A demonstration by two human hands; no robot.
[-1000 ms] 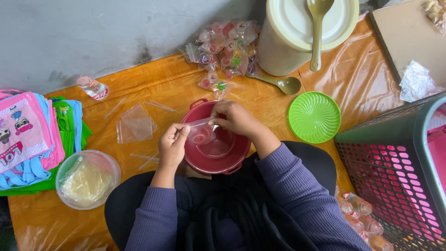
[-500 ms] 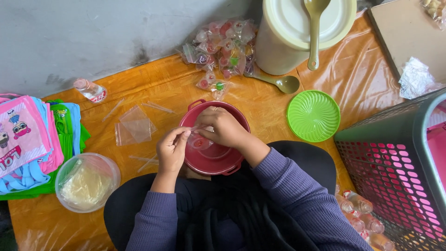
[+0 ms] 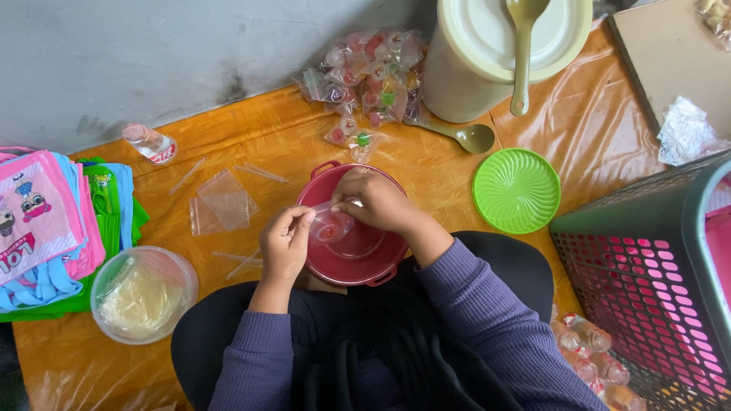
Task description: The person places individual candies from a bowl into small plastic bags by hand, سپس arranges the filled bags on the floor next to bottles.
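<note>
Both hands work directly over the red pot (image 3: 358, 247), which sits on the orange-covered floor against the person's lap and serves as the reference point here. The left hand (image 3: 285, 243) pinches one edge of a small clear plastic bag (image 3: 331, 226) between thumb and fingertips, and the right hand (image 3: 377, 199) pinches the opposite edge from the pot's far side, so the bag hangs stretched between them just above the pot's interior; holding it there appears to keep any spill inside the pot. The bag shows a reddish content, though what it is cannot be told. Beyond the pot's far rim lies a heap of filled clear bags (image 3: 365, 72) with coloured contents, near the grey wall. To the pot's right lies a green lid (image 3: 516, 190), flat on the floor; beyond that stands a cream bucket (image 3: 487, 61) with a ladle (image 3: 522, 46) laid across its lid, and a second spoon (image 3: 457, 133) lies at its foot. To the pot's left lie flat empty plastic bags (image 3: 222, 209), within easy reach of the left hand, and nearer the person a clear lidded bowl (image 3: 143, 293).
</note>
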